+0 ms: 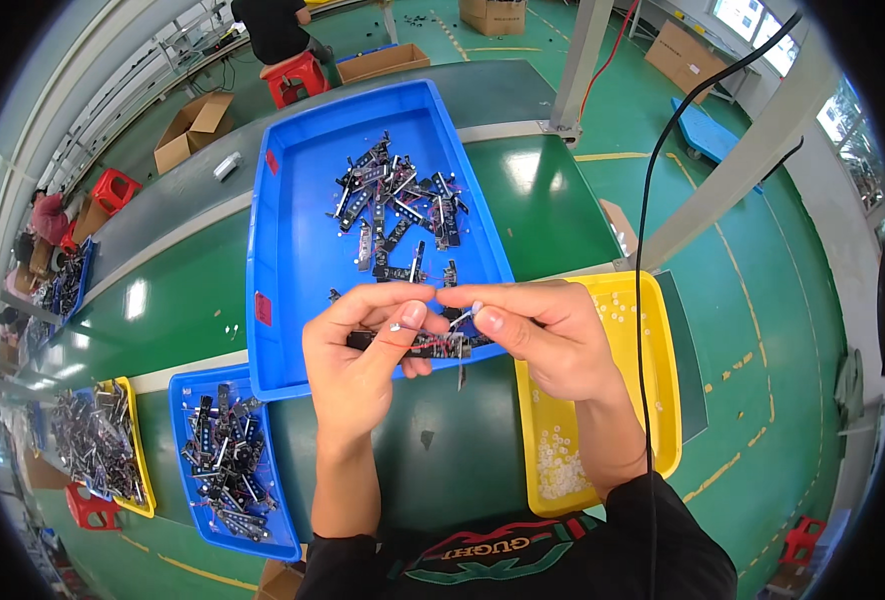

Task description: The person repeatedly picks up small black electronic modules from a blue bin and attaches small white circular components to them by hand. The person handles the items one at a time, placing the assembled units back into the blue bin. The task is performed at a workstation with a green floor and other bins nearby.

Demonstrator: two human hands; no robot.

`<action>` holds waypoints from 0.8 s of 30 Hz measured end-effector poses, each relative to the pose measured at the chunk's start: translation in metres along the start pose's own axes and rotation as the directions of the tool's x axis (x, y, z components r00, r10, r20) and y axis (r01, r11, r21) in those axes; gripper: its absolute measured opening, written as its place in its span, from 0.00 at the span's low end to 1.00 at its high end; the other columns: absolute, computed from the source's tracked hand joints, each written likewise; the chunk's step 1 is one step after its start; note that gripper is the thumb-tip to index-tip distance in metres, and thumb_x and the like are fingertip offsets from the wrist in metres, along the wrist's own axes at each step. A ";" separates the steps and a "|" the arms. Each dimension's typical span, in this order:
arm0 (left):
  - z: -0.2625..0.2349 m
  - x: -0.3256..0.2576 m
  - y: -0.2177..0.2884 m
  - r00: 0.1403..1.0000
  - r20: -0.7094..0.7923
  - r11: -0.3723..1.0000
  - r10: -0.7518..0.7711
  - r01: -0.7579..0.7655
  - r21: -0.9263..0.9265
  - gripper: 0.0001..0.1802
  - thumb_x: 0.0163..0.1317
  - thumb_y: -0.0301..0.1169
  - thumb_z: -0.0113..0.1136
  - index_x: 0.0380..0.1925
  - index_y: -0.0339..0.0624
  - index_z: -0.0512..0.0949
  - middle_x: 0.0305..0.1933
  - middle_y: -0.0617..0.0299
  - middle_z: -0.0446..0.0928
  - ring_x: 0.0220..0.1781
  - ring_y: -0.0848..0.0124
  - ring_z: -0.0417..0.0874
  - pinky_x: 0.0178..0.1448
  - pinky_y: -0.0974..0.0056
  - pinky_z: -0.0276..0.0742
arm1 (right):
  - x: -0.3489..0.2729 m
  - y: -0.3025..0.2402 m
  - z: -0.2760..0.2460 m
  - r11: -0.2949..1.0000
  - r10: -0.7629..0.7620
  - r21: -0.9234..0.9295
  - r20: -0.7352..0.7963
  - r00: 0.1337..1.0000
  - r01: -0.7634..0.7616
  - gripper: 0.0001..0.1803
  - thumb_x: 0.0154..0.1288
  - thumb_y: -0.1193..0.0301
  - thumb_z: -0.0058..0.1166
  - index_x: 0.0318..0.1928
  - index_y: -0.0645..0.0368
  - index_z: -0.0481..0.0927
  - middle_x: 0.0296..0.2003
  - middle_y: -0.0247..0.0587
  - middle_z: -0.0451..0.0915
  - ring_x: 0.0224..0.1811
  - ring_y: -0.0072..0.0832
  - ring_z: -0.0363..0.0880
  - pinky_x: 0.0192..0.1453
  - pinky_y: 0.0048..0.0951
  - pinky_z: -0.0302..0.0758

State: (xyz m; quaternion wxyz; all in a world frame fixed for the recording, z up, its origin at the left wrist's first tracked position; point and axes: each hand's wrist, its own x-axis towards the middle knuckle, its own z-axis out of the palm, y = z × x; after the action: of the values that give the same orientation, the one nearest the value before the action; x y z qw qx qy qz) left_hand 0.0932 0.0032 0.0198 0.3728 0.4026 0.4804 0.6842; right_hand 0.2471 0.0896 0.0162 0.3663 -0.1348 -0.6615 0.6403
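Observation:
My left hand [355, 350] is closed around a narrow black part [433, 346] with thin red wires, held level over the near edge of the large blue tray [263, 250]. A small silvery tip [396, 327] shows by the left thumb. My right hand [563, 340] pinches a small whitish piece [477, 307] between thumb and forefinger, at the end of a thin silvery rod [460, 320] beside the black part. Both forefingertips nearly meet. Whether the piece is joined to the rod is too small to tell. Beyond the hands, similar black parts [393, 195] lie heaped in the tray.
At the right, a yellow tray [671, 400] holds small white rings [560, 468]. A smaller blue tray [285, 535] and another yellow tray [143, 480] of parts stand left. A black cable [645, 250] hangs near my right arm. A person [271, 30] sits on a red stool [295, 78] beyond.

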 end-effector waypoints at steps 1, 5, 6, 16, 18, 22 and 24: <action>0.000 0.001 -0.001 1.000 0.013 1.000 -0.011 0.012 -0.028 0.08 0.59 0.24 0.56 0.38 0.33 0.77 0.28 0.55 0.80 0.23 0.77 0.78 0.23 0.76 0.72 | 0.001 0.003 0.003 0.988 -0.121 -0.093 -0.018 0.992 0.119 0.13 0.65 0.72 0.49 0.47 0.66 0.78 0.24 0.34 0.77 0.24 0.15 0.70 0.27 0.18 0.66; -0.006 0.005 -0.004 0.995 0.096 0.996 -0.014 0.022 -0.082 0.09 0.58 0.22 0.54 0.40 0.33 0.76 0.34 0.53 0.80 0.25 0.77 0.77 0.26 0.76 0.72 | 0.002 -0.007 -0.008 0.979 0.029 -0.203 0.007 1.000 -0.027 0.12 0.64 0.73 0.51 0.46 0.66 0.78 0.33 0.41 0.81 0.34 0.20 0.76 0.37 0.20 0.71; -0.007 0.005 -0.004 0.992 0.123 0.997 -0.005 0.015 -0.080 0.09 0.58 0.21 0.54 0.40 0.33 0.76 0.35 0.53 0.80 0.25 0.78 0.77 0.27 0.76 0.72 | 0.002 -0.008 -0.007 0.981 0.020 -0.192 -0.035 0.999 -0.027 0.12 0.63 0.74 0.51 0.46 0.65 0.79 0.32 0.41 0.81 0.33 0.20 0.76 0.36 0.20 0.71; 0.005 0.001 0.002 0.998 0.023 0.995 0.051 -0.053 0.090 0.04 0.56 0.22 0.59 0.31 0.33 0.79 0.32 0.59 0.77 0.24 0.79 0.75 0.26 0.77 0.70 | 0.001 -0.009 -0.009 0.895 -0.215 -0.406 -0.027 0.976 0.186 0.11 0.57 0.77 0.55 0.42 0.64 0.82 0.18 0.32 0.73 0.19 0.14 0.62 0.22 0.19 0.57; 0.005 0.000 0.003 0.995 0.017 0.988 0.093 -0.095 0.120 0.03 0.55 0.21 0.59 0.30 0.32 0.79 0.31 0.58 0.77 0.23 0.79 0.74 0.24 0.77 0.70 | 0.001 -0.011 -0.008 0.883 -0.227 -0.423 -0.007 0.974 0.203 0.11 0.57 0.77 0.56 0.41 0.64 0.82 0.17 0.31 0.72 0.18 0.15 0.61 0.21 0.20 0.57; 0.003 -0.001 0.002 0.993 0.005 0.982 0.119 -0.118 0.147 0.10 0.53 0.21 0.61 0.37 0.33 0.77 0.30 0.57 0.78 0.22 0.79 0.74 0.24 0.77 0.69 | 0.001 -0.015 -0.005 0.906 -0.200 -0.392 -0.064 0.978 0.160 0.10 0.58 0.77 0.56 0.41 0.63 0.82 0.18 0.34 0.72 0.19 0.18 0.65 0.22 0.21 0.60; 0.008 -0.002 0.006 0.994 -0.035 0.991 0.104 -0.100 0.093 0.13 0.53 0.20 0.62 0.39 0.33 0.75 0.30 0.55 0.79 0.22 0.79 0.75 0.23 0.78 0.69 | 0.000 -0.016 -0.001 0.926 -0.170 -0.360 -0.119 0.978 0.117 0.09 0.58 0.77 0.56 0.40 0.63 0.82 0.19 0.36 0.73 0.20 0.21 0.67 0.23 0.22 0.62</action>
State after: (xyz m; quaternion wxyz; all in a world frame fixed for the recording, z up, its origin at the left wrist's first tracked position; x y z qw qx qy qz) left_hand 0.1006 0.0029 0.0268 0.3088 0.4296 0.4974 0.6875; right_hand 0.2525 0.0883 0.0314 0.4304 -0.1965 -0.7442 0.4715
